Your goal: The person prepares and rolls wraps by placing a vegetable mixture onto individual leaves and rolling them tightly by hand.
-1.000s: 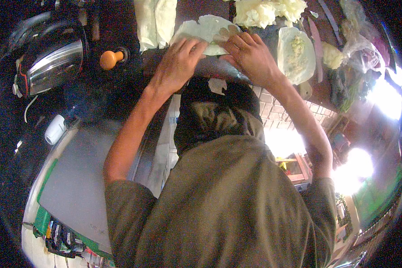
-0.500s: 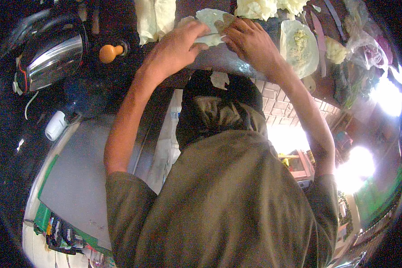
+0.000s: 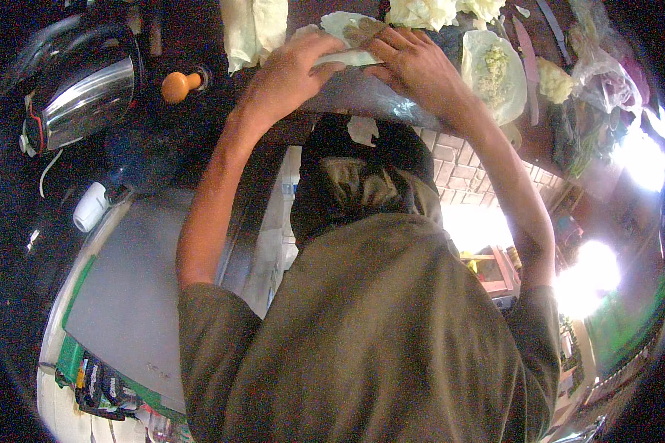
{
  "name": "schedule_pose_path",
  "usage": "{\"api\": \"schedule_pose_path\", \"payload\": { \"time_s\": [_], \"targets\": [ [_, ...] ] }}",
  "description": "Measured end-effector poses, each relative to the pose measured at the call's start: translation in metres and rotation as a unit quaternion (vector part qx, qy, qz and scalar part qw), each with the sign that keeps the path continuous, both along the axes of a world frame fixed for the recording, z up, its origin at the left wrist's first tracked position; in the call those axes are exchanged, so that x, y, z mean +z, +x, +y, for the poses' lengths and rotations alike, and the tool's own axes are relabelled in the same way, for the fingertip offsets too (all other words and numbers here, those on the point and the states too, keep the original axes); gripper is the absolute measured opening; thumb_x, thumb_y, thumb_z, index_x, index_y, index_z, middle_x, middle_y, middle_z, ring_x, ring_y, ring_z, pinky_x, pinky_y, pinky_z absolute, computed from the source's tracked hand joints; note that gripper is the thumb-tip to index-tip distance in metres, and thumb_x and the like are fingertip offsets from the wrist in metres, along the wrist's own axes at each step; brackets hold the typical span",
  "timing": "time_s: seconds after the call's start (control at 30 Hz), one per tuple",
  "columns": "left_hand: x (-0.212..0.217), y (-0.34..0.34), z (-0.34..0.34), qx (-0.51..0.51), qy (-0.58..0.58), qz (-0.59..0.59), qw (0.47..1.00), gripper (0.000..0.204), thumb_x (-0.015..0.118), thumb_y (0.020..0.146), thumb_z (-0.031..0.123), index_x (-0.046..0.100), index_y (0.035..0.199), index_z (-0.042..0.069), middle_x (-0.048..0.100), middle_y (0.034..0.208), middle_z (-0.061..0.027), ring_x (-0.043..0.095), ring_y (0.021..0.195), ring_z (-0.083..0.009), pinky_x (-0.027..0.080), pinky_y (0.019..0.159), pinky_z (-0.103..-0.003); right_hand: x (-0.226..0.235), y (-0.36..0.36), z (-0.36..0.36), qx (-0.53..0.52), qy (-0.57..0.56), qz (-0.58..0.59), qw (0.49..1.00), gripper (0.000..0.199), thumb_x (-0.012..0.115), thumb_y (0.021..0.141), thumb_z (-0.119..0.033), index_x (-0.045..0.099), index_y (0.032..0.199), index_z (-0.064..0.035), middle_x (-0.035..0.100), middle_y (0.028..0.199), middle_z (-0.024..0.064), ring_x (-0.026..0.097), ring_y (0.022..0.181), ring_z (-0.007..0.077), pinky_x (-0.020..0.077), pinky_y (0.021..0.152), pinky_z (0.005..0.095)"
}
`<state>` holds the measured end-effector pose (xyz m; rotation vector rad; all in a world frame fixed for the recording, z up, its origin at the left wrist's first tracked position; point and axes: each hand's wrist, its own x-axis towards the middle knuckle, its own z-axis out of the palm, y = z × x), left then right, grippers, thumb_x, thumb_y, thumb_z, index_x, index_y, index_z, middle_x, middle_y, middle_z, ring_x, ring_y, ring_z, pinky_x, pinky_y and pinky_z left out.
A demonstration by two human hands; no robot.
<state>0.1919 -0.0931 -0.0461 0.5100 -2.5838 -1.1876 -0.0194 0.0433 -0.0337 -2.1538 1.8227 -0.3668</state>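
Note:
A thin, pale greenish wrapper [image 3: 349, 23] lies at the top middle of the table, its near edge folded over. My left hand [image 3: 295, 68] grips its left side, thumb near the fold and fingers curled over the top. From the right, my right hand [image 3: 414, 63] bends its fingers over the other side of it; some fingertips are hidden. A second pale wrapper [image 3: 511, 100] is spread flat right of my right hand, with a crumbly yellowish filling [image 3: 496, 68] along its middle.
Pale crumpled leafy pieces [image 3: 425, 11] sit at the far edge. A knife [image 3: 527, 63] lies beside the filled wrapper, with clear plastic bags [image 3: 606, 59] farther right. Left are a pale yellow bundle [image 3: 253, 29], an orange knob [image 3: 177, 87] and a shiny metal vessel [image 3: 89, 96].
The wrapper's near edge has shifted away from me under my fingers, and the fold shows narrower. My right hand lies a little flatter over it. The other things stay put.

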Motion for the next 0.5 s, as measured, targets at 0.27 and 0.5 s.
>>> {"api": "schedule_pose_path", "payload": {
  "time_s": [0.27, 0.5],
  "targets": [
    [0.007, 0.001, 0.004, -0.019, -0.118, 0.009, 0.993, 0.027, 0.071, 0.089, 0.014, 0.065, 0.113, 0.003, 0.065, 0.110, -0.0164, 0.062, 0.109, -0.0375, 0.052, 0.094, -0.045, -0.008, -0.002, -0.004, -0.005, -0.024, -0.016, 1.000, 0.037, 0.062, 0.094, -0.019, 0.063, 0.130, -0.0101, 0.061, 0.133, 0.0125, 0.063, 0.116, 0.0358, 0.0537, 0.100, 0.0452],
    [0.002, -0.001, 0.004, 0.013, 0.021, -0.037, 0.999, 0.027, 0.070, 0.089, 0.011, 0.064, 0.115, 0.003, 0.066, 0.109, -0.0174, 0.064, 0.106, -0.0393, 0.053, 0.091, -0.045, -0.008, -0.004, -0.007, 0.009, 0.000, 0.005, 1.000, 0.031, 0.061, 0.097, -0.023, 0.066, 0.123, -0.0067, 0.064, 0.124, 0.0129, 0.062, 0.115, 0.0356, 0.0507, 0.101, 0.0452]
  ]
}}
